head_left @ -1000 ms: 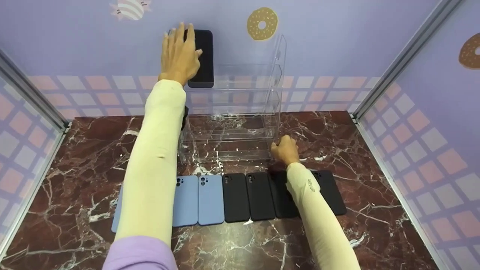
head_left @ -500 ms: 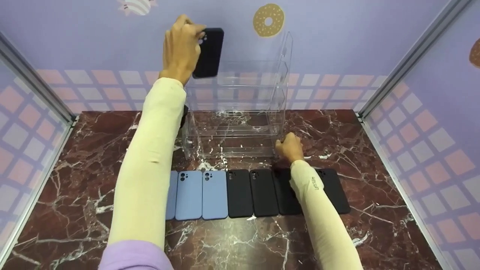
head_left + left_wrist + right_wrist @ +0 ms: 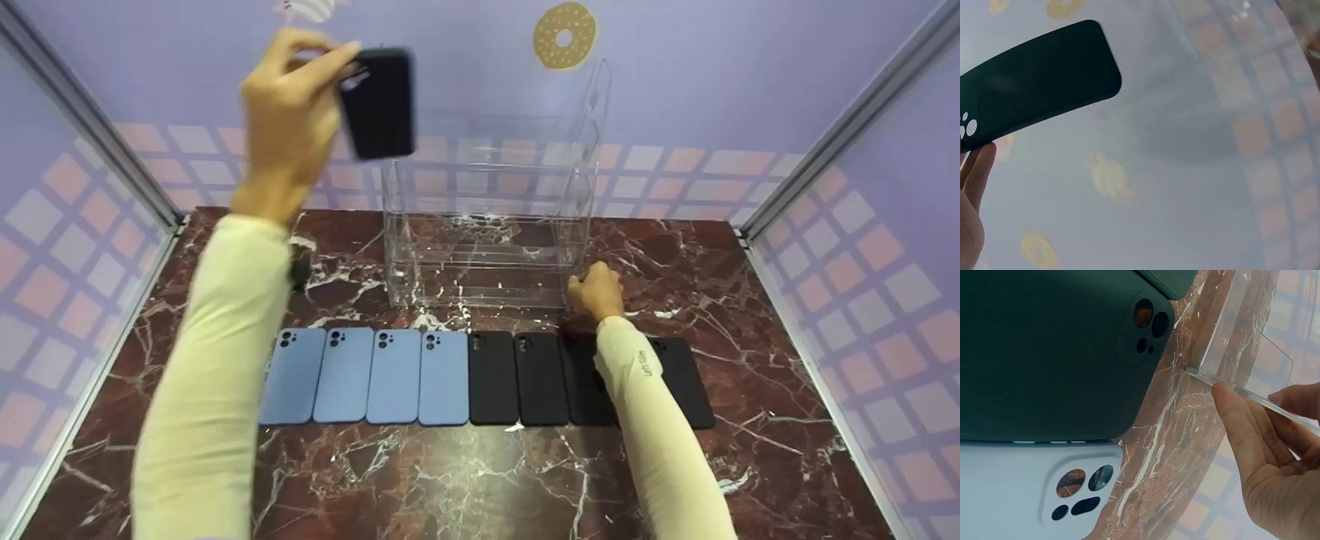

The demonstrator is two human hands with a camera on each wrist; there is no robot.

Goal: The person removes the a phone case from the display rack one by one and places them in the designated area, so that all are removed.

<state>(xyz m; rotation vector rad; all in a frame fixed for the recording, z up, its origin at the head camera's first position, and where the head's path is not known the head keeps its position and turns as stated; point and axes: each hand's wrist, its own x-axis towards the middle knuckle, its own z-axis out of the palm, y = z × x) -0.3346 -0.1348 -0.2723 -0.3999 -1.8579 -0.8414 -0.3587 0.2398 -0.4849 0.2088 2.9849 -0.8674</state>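
**Inspector:** Head view first, working from the left edge. Left hand (image 3: 289, 124) is raised well above the marble tabletop (image 3: 480, 480), fingers and thumb pinched on the upper end of a black phone case (image 3: 377, 103). The case hangs clear of everything, just left of the clear acrylic display rack's (image 3: 491, 202) top tier, touching none of it.

**Assistant:** And the step in hand?

**Inspector:** My judgement: one case is being carried between the rack and the row on the tabletop. Which way it is going cannot be read from these frames. If into the rack, the next move calls for squaring the case to a tier and lowering it behind the lip; if to the row, a place at the black end.

**Assistant:** The row itself?

**Inspector:** Four blue phone cases (image 3: 367, 375) to the left, then black phone cases (image 3: 517, 377) to the right, lying flat and edge to edge along the near side of the rack. The right sleeve covers part of the black ones.

**Assistant:** Right hand?

**Inspector:** Right hand (image 3: 596, 291) sits at the rack's front right corner. The right wrist view shows fingers (image 3: 1241, 424) loosely curled about the acrylic edge, thumb behind it, steadying rather than lifting, by my reading. It holds nothing else.

**Assistant:** Left wrist view?

**Inspector:** Confirms the carried case in the air, camera cut-out toward the fingers.
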